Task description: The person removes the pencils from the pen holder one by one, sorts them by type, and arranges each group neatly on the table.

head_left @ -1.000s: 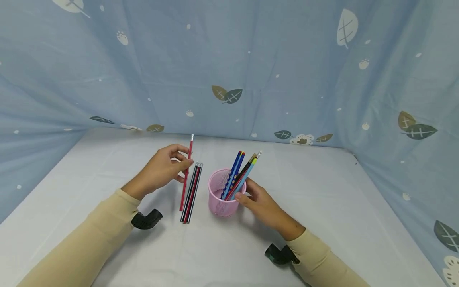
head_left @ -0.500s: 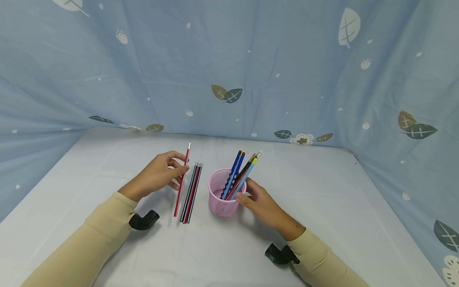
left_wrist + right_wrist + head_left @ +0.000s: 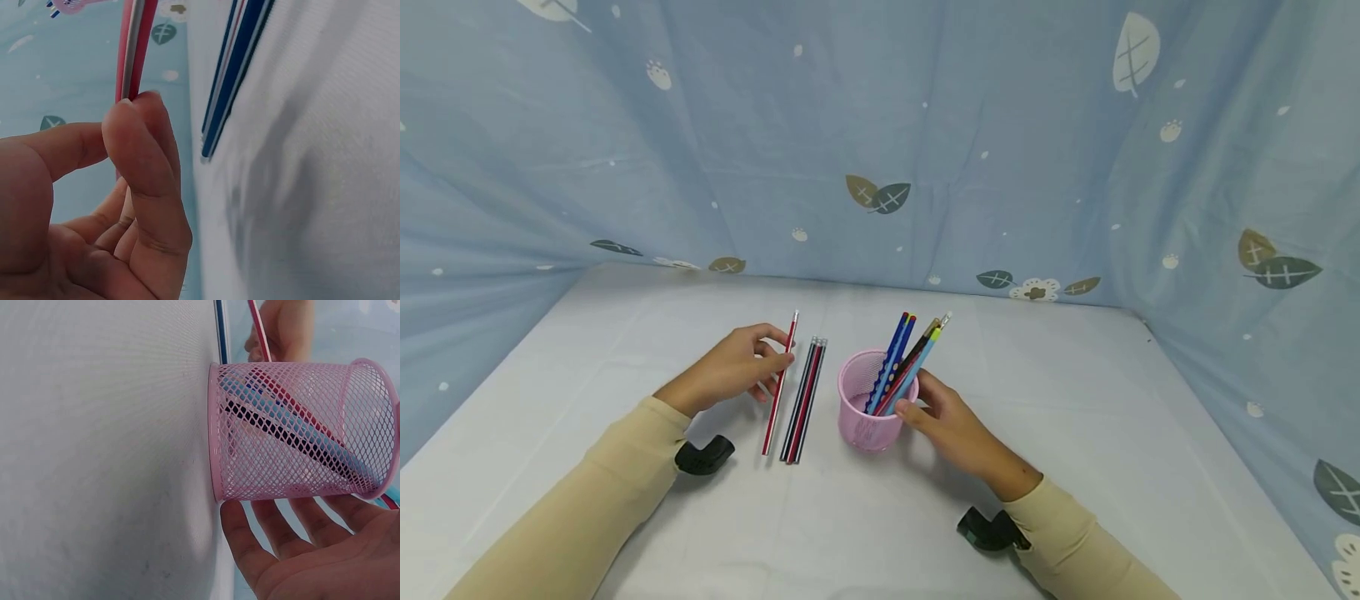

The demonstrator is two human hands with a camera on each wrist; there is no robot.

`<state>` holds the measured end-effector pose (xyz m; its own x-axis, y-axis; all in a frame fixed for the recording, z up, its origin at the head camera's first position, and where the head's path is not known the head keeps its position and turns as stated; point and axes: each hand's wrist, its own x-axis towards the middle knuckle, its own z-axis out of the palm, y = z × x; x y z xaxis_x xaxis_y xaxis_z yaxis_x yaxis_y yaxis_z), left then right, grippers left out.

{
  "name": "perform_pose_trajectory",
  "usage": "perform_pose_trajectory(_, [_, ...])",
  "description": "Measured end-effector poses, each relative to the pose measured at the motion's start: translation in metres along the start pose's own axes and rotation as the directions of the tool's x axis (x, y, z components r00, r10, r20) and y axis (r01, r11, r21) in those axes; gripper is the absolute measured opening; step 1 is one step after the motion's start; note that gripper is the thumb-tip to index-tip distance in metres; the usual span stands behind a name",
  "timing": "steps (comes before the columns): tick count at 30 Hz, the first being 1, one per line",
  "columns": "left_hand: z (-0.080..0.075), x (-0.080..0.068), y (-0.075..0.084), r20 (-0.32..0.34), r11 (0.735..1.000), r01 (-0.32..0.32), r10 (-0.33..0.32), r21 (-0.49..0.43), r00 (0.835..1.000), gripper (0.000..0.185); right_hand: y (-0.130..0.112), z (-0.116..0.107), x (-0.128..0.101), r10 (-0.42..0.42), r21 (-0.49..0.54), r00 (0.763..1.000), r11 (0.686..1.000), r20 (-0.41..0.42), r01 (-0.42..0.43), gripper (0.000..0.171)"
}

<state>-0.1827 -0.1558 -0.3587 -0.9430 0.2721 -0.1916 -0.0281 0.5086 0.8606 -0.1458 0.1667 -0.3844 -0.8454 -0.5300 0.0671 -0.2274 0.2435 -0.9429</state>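
Your left grip point(image 3: 733, 367) pinches the red pencil point(image 3: 775, 408), just shifted left, near but apart from the row of pencils point(image 3: 805, 400) on the table point(image 3: 1075, 400), probably singling it out; your right grip point(image 3: 958, 429) holds the pink mesh cup point(image 3: 868, 432).

Place is looking like a small curtained-off recording spot; pale blue fabric point(image 3: 880, 108) is hiding the room beyond, so home, lab or office is staying unclear. Fabric is hanging across the back and both sides, showing leaf prints point(image 3: 891, 198), paw prints point(image 3: 658, 76) and flower prints point(image 3: 1036, 292). White-covered tabletop point(image 3: 1060, 400) is filling the enclosure. Black fittings point(image 3: 703, 458) are sitting at both sleeve cuffs point(image 3: 662, 423), suggesting filming.
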Motion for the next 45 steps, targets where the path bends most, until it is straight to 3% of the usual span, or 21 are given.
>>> perform_pose_trajectory(14, [0.003,0.002,-0.004,0.027,0.996,0.061,-0.062,0.059,0.998,0.042,0.0,-0.001,0.0,0.001,-0.001,1.0,1.0,0.005,-0.001,0.063])
perform_pose_trajectory(45, [0.011,0.005,-0.01,0.059,0.999,0.043,-0.043,-0.002,0.997,0.052,0.001,-0.001,0.0,-0.006,-0.01,1.0,1.0,-0.001,0.006,0.062])
